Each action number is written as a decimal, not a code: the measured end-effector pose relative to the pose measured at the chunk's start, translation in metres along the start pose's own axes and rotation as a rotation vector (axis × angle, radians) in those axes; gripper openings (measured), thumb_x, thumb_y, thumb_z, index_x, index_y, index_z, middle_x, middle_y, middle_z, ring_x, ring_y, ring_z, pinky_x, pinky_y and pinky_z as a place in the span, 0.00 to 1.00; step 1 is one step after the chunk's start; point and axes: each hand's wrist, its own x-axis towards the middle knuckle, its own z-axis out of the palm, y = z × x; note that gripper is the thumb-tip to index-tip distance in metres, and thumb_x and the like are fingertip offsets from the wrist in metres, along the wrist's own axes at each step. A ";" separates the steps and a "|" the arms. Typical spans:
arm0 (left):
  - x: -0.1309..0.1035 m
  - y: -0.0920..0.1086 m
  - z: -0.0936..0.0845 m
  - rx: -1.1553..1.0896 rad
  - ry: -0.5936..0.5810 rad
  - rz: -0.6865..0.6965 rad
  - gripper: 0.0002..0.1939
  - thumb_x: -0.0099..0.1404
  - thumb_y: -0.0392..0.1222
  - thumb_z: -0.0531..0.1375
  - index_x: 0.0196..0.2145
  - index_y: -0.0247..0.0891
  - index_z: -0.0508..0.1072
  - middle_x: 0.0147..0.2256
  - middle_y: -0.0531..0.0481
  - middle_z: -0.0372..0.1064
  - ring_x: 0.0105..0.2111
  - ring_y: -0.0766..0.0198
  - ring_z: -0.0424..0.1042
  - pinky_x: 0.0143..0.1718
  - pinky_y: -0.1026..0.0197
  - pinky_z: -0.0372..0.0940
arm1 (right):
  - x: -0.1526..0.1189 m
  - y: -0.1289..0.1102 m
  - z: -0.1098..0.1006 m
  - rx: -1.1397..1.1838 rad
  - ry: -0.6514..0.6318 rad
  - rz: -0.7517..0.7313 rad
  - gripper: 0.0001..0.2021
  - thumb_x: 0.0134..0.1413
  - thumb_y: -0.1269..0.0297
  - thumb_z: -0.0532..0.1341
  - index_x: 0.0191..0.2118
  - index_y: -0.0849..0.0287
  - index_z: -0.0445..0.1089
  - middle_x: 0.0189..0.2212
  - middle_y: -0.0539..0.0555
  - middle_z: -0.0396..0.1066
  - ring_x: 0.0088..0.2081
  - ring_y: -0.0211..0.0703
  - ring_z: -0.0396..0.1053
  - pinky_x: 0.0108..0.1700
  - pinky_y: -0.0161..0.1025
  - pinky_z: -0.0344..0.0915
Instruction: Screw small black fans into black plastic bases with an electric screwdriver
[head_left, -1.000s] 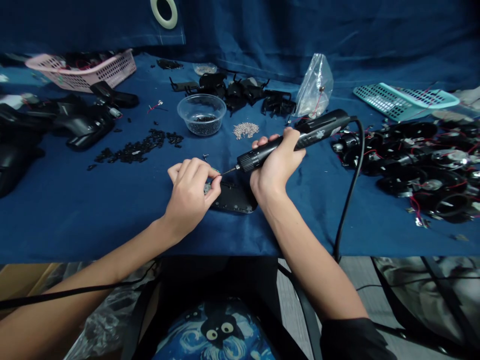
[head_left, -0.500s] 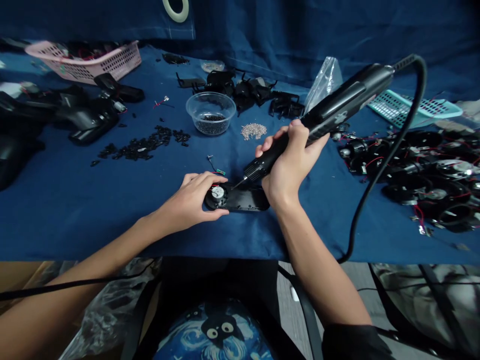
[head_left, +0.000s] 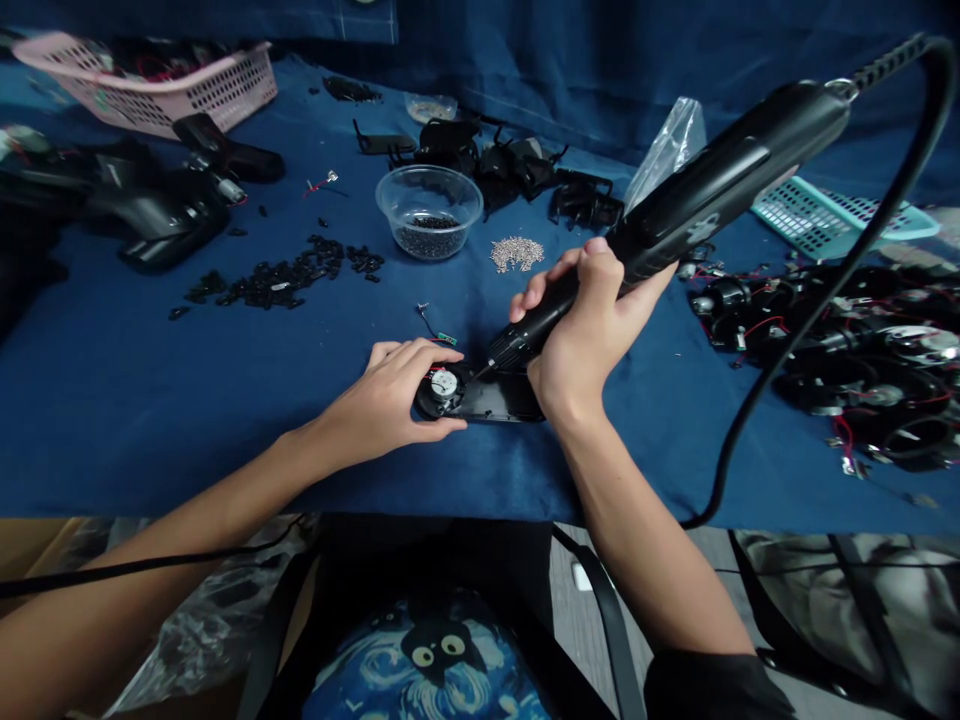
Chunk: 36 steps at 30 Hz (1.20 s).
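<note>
A black housing lies flat on the blue cloth, with a round white-topped motor at its left end. My left hand grips that end, thumb on the near side and fingers on the far side. In my right hand is a black electric screwdriver, tilted, its thin tip down at the housing just right of the motor. A small green circuit board on wires rests behind the housing. The exact point the tip touches is too small to tell.
Behind are a clear bowl of small dark parts and a pile of silver screws. Small black pieces and dark housings lie left, near a pink basket. Wired black parts and a teal basket are right.
The view has shifted slightly. The screwdriver's rear end has swung a little to the right and up in view, its cord with it. Both hands keep their holds.
</note>
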 end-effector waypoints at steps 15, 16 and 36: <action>0.001 0.001 0.000 0.006 0.001 -0.010 0.28 0.60 0.52 0.65 0.53 0.39 0.62 0.50 0.45 0.67 0.54 0.53 0.65 0.56 0.51 0.52 | -0.011 -0.004 0.003 0.019 -0.104 -0.030 0.14 0.54 0.61 0.60 0.44 0.45 0.56 0.25 0.39 0.66 0.18 0.29 0.65 0.21 0.29 0.65; 0.001 0.000 0.000 0.007 0.004 -0.007 0.28 0.60 0.53 0.65 0.53 0.39 0.62 0.50 0.45 0.67 0.53 0.53 0.66 0.56 0.51 0.53 | -0.013 -0.005 0.004 0.011 -0.116 0.000 0.15 0.53 0.61 0.61 0.45 0.45 0.57 0.24 0.39 0.67 0.19 0.29 0.66 0.22 0.28 0.65; 0.000 -0.003 0.003 0.016 0.014 0.000 0.31 0.60 0.53 0.65 0.55 0.38 0.62 0.52 0.41 0.67 0.53 0.49 0.65 0.54 0.49 0.54 | -0.032 -0.017 0.026 -0.028 -0.480 -0.043 0.14 0.42 0.61 0.70 0.36 0.50 0.68 0.23 0.40 0.70 0.27 0.31 0.72 0.34 0.32 0.74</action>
